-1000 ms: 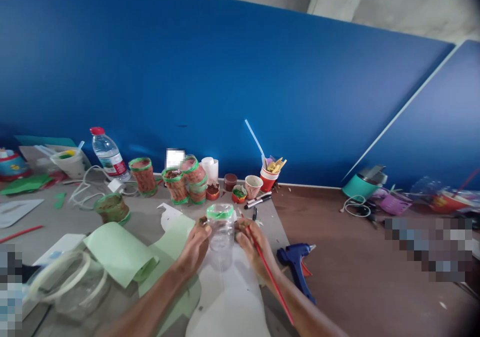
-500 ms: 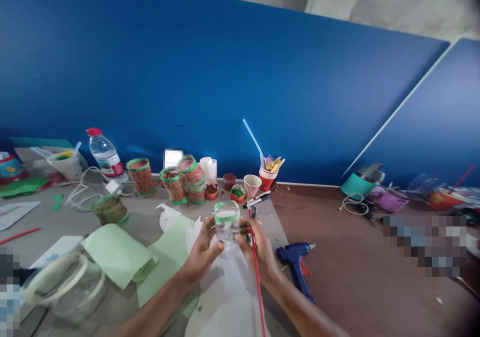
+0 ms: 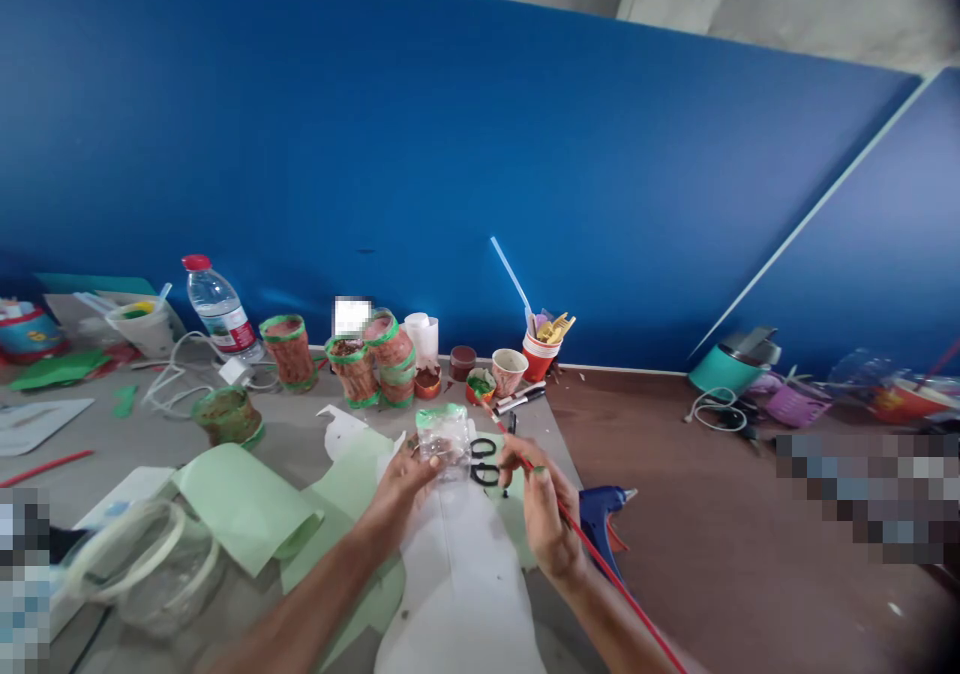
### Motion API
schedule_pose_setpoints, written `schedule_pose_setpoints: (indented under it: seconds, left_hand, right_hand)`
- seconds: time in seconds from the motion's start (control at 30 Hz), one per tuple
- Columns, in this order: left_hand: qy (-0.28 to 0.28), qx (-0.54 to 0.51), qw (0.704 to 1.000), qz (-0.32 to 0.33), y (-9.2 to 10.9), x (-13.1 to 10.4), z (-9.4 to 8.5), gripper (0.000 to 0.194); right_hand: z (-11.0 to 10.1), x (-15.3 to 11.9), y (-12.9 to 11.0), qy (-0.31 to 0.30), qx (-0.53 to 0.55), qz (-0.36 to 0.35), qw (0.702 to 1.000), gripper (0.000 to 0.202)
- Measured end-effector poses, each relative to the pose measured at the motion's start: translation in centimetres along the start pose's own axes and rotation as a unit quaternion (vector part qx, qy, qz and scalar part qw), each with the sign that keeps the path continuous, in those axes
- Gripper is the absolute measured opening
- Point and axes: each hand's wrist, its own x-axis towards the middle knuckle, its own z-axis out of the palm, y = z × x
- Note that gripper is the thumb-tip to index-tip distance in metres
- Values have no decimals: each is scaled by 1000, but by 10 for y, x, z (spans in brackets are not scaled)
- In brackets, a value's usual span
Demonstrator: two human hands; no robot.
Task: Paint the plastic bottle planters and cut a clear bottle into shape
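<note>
A clear plastic jar [image 3: 447, 448] with green paint round its rim is held in my left hand [image 3: 405, 484], above white paper [image 3: 465, 584]. My right hand [image 3: 546, 504] is closed round a long red brush [image 3: 600, 552], whose tip reaches the small cup of green paint [image 3: 481, 385]. Black-handled scissors [image 3: 484, 462] lie between my hands. Just beyond my right hand is a blue glue gun [image 3: 600, 516], partly hidden by the wrist.
Brown jars with green rims [image 3: 289, 354] stand at the back left near a water bottle [image 3: 221, 309]. A red-and-white cup of utensils [image 3: 540, 356] is at the back. Rolled green paper [image 3: 244, 504] and a clear container [image 3: 142, 564] lie left. A turquoise device [image 3: 726, 366] is right.
My right hand has let go of the jar and moved right, with the brush now slanting toward the green paint. My left hand keeps the jar, which has tilted. Scissors have come into view.
</note>
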Motion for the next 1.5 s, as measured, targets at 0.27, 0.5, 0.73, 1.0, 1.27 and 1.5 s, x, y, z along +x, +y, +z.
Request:
schedule_pose_setpoints:
  seconds: [0.27, 0.5, 0.73, 1.0, 1.27, 1.5]
  left_hand:
    - [29, 60, 997, 27, -5, 4, -3, 47]
    - [20, 110, 992, 56, -8, 5, -5, 45]
    - [26, 120, 991, 57, -9, 5, -7, 45]
    - [75, 95, 992, 44, -15, 9, -18, 51]
    - [80, 113, 988, 63, -15, 9, -17, 50]
    - [79, 159, 982, 72, -9, 7, -8, 48]
  right_hand:
    - [-2, -1, -12, -47, -34, 9, 998, 14]
    - [0, -4, -6, -42, 21, 83, 995, 15]
    - [2, 1, -6, -30, -23, 81, 996, 16]
    - [-5, 12, -3, 2, -32, 90, 995, 14]
    - [-9, 12, -3, 8, -7, 74, 997, 12]
    - [-3, 6, -3, -42, 19, 106, 993, 13]
